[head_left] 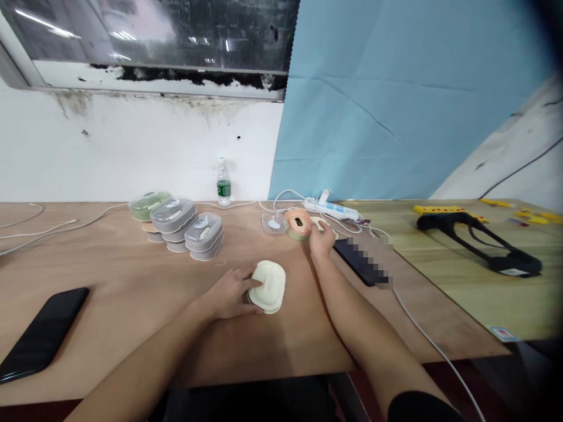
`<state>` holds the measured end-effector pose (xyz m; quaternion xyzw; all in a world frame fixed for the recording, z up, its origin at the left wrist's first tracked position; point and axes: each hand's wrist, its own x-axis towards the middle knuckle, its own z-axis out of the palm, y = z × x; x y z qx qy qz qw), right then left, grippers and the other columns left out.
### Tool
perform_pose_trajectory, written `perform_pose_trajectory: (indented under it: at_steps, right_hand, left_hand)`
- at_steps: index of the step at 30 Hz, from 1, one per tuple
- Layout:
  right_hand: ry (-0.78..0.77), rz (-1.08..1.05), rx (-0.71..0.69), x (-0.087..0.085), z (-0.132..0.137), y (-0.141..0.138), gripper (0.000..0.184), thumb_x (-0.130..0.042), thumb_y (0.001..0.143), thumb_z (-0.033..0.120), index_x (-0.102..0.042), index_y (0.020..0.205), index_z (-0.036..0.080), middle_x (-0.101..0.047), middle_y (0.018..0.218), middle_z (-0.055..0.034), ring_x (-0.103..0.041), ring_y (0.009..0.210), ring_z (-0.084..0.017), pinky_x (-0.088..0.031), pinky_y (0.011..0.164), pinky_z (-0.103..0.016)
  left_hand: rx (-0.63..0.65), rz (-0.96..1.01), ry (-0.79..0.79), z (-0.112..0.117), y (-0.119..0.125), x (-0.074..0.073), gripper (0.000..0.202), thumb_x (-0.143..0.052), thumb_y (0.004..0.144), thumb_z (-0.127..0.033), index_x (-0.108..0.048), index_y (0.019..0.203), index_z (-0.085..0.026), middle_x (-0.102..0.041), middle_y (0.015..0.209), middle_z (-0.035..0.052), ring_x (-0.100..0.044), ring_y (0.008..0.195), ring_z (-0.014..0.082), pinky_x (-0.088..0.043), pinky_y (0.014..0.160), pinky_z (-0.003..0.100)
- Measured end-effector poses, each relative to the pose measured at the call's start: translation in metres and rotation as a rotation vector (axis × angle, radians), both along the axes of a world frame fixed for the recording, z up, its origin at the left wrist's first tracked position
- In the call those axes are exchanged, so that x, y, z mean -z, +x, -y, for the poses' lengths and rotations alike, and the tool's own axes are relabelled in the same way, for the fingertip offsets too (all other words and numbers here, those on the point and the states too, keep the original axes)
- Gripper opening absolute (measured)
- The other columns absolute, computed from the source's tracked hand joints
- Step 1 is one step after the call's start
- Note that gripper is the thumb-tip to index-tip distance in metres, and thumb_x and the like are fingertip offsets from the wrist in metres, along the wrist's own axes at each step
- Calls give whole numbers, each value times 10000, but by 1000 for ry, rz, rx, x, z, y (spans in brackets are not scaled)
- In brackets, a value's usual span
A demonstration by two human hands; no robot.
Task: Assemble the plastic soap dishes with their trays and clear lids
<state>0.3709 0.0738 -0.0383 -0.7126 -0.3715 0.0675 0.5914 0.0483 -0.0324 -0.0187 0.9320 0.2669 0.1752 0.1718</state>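
White cables point(288, 190), powerstrip point(338, 209) nr R hand point(322, 237), grip unclear, L hand point(232, 293) gripping cream box point(273, 285)

A small cream container point(273, 285), a rounded square in shape, lay flat on the tabletop, top side up, its left part partly hidden and a double rim showing along its near edge. Farther back and to the right stood an orange-topped box point(295, 223) with a green base, upright, a dark oblong opening in its top. Just beside it, on the right, was a pale yellow piece point(317, 221), mostly hidden.
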Motion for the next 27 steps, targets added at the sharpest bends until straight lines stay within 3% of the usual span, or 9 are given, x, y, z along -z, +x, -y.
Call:
perform_pose_trajectory:
  at_steps: [3, 5, 9, 12, 16, 21, 25, 27]
  right_hand:
    - [2, 227, 134, -5, 3, 1, 433, -494, 807, 445, -660, 1058, 133, -634, 872, -107, -579, 867, -256, -434, 843, -402]
    - [-35, 366, 78, -7, 5, -3, 462, -524, 796, 488, -658, 1088, 157, -602, 1048, -139, -534, 1019, -280, -388, 922, -423]
    - [-270, 519, -115, -4, 6, -15, 608, -662, 668, 588, -636, 1157, 227, -464, 1316, -142, -418, 1211, -326, -276, 1026, -493]
    - [-341, 583, -203, -1, 6, -20, 528, -680, 681, 543, -648, 1114, 243, -422, 1373, -119, -401, 1254, -313, -200, 1067, -534]
    - [-301, 596, -248, 3, 4, -22, 504, -648, 741, 467, -592, 1193, 253, -433, 1391, -108, -413, 1273, -293, -215, 1068, -560]
    - [-171, 609, -437, 8, -1, -21, 571, -606, 770, 364, -507, 1310, 206, -427, 1429, -118, -392, 1316, -260, -321, 1071, -450]
    - [-104, 611, -567, 7, -1, -23, 750, -586, 771, 320, -307, 1451, 171, -370, 1479, -124, -337, 1362, -243, -307, 1094, -441]
    - [-85, 612, -553, 4, 0, -24, 830, -597, 769, 352, -219, 1482, 157, -350, 1490, -136, -338, 1362, -244, -300, 1096, -438]
  left_hand:
    - [0, 9, 8, -2, -1, 0, 660, -700, 689, -589, -591, 1239, -242, -407, 1450, 133, -455, 1266, 336, -386, 1025, 477]
    - [-2, 22, 12, -3, -2, 0, 652, -702, 691, -582, -592, 1236, -244, -411, 1447, 127, -442, 1278, 334, -381, 1032, 475]
    - [-10, 35, 11, -4, -3, 2, 647, -712, 687, -570, -595, 1229, -235, -435, 1426, 133, -453, 1270, 329, -378, 1036, 470]
    - [-10, 43, 8, -4, -2, 1, 643, -718, 687, -557, -589, 1232, -241, -450, 1413, 132, -462, 1261, 323, -383, 1030, 468]
    - [-5, 68, -4, -4, -1, -1, 627, -730, 678, -542, -594, 1219, -256, -434, 1433, 114, -469, 1254, 320, -380, 1031, 469]
    - [2, 65, -6, -4, -1, -2, 625, -721, 686, -551, -605, 1214, -238, -433, 1432, 126, -462, 1260, 326, -386, 1027, 472]
    - [3, 74, -6, -4, -2, -3, 630, -726, 679, -553, -602, 1219, -253, -436, 1431, 117, -436, 1284, 330, -371, 1041, 490]
    - [0, 65, 1, -3, -1, -3, 635, -727, 679, -554, -597, 1224, -255, -433, 1434, 115, -432, 1288, 326, -362, 1049, 489]
